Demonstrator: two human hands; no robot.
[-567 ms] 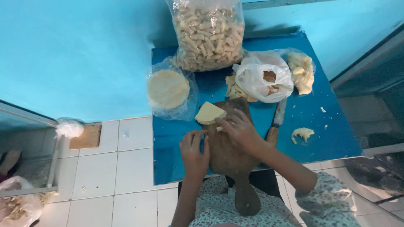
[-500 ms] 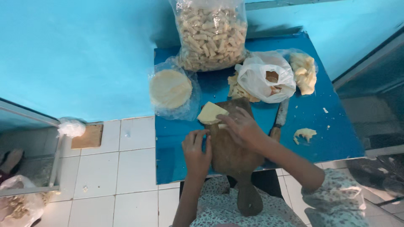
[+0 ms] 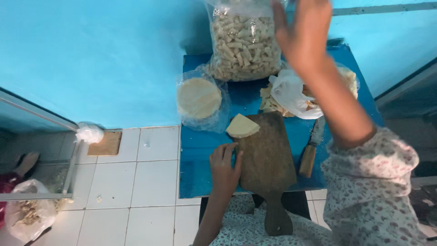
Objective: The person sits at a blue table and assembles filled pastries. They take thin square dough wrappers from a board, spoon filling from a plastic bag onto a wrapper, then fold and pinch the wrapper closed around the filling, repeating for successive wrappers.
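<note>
Neither grip holds anything: left hand [image 3: 224,167] rests flat, fingers loosely spread, against the left edge of the wooden cutting board [image 3: 266,155] on the blue tabletop [image 3: 195,150]. Right hand [image 3: 302,32] hangs raised and open before the clear bag of rolled snacks [image 3: 243,43]. A folded pale dough piece [image 3: 242,126] lies on the board's far corner.

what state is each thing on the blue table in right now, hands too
left hand: open, resting at the cutting board's left edge
right hand: raised, open, empty
cutting board: flat, handle overhanging the table
folded wrapper: lying on the board's top corner
knife: lying flat beside the board
big snack bag: upright, full
round wrapper stack: bagged, flat
</note>
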